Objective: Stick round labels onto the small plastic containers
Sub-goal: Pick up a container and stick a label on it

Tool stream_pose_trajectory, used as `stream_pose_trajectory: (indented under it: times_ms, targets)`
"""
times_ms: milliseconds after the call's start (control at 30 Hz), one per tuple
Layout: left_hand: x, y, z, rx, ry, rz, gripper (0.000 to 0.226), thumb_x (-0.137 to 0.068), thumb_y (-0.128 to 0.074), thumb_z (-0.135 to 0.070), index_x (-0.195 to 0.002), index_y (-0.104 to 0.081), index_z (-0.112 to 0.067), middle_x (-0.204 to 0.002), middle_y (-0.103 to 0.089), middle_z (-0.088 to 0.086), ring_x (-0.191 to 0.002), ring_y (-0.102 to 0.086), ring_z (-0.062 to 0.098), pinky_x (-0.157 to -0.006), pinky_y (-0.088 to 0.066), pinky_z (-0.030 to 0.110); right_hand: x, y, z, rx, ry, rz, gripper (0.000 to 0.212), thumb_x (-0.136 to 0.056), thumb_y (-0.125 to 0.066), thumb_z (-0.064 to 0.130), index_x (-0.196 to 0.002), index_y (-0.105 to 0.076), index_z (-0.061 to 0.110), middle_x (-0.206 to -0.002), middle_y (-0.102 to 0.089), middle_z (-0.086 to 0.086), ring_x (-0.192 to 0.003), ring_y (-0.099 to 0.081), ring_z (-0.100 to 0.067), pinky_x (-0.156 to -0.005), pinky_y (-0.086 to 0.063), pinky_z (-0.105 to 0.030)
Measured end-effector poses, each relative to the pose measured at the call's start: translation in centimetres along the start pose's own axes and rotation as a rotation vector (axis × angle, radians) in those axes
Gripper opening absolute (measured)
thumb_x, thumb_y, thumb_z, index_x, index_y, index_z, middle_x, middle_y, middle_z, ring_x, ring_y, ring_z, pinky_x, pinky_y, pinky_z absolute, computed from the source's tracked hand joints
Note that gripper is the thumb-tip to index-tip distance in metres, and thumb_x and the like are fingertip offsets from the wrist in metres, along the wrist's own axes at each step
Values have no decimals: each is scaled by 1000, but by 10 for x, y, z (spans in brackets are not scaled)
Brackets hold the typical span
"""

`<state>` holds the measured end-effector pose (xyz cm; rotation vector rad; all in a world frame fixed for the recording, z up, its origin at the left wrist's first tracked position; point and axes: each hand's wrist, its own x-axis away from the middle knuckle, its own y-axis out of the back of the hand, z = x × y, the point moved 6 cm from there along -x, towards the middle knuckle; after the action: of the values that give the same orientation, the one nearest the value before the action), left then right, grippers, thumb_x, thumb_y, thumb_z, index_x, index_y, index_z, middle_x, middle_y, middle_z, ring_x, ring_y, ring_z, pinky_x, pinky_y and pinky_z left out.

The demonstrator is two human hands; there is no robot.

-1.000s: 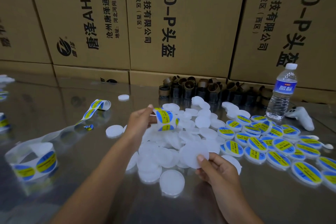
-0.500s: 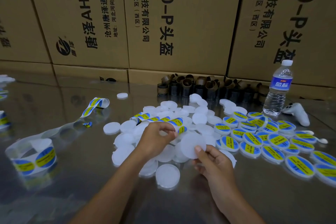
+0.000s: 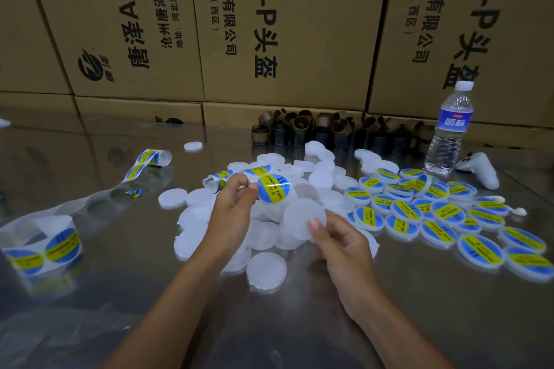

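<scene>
Nearest us, our right hand (image 3: 338, 237) pinches a bare white container (image 3: 304, 220) by its rim, face turned up. Just beyond, our left hand (image 3: 233, 204) holds a peeled round label (image 3: 274, 189) by one edge. We judge the label thin, floppy and tacky, best kept at its margin; the container light, stiff and slick. Farther right on the worktop (image 3: 449, 308), labelled containers (image 3: 419, 213) lie clustered.

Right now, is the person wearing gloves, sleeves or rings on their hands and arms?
No. The left hand and right hand are bare: no gloves, rings, watch or bracelets. Both forearms are uncovered to the picture's bottom edge, with no sleeve in view. The fingers have short, plain nails.
</scene>
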<state>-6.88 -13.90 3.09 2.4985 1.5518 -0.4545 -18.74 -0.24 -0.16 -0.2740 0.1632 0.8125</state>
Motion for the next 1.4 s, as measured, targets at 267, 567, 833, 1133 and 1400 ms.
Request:
stream_pose_trajectory:
  times_ms: [267,567,833,1133,1400]
  targets:
    - [1,-9,1,-30,-29,6,18,-100,-43,-18,-84,-51,-14,-81,-61,21,-68,-53,19,-64,-48,25,-3,4,13,167,194,-40,7,-78,-70,19,-73,-71,24,-120,-59,19,-107,-55,6,-88,-43,-16]
    - [5,-16,11,22,89,-3,19,-97,-48,-21,-79,-53,-22,-60,-54,4,-49,-47,15,-46,-40,21,3,-15,8,-4,7,173,9,-84,-65,16,-88,-72,13,-94,-73,-2,-86,-67,-7,-68,-48,-13]
    - [5,-15,18,115,164,-70,20,-101,-40,-29,-87,-52,-22,-72,-67,-1,-63,-54,19,-57,-44,29,5,-18,-1,64,-82,259,14,-86,-63,22,-88,-70,9,-87,-73,-8,-81,-67,-24,-78,-52,-30]
    - [12,-26,23,260,334,87,34,-100,-34,-41,-88,-57,-18,-71,-69,3,-58,-65,18,-56,-51,27,-4,-7,-2,-120,-117,93,12,-86,-61,21,-90,-69,12,-87,-74,-6,-80,-70,-17,-74,-54,-24]
    - [31,-39,10,55,153,478,37,-73,-72,-44,-82,-66,-9,-82,-72,7,-79,-70,18,-77,-57,28,-9,5,5,-182,-122,-48,21,-92,-54,26,-97,-62,8,-92,-71,-16,-75,-67,-28,-81,-51,-45]
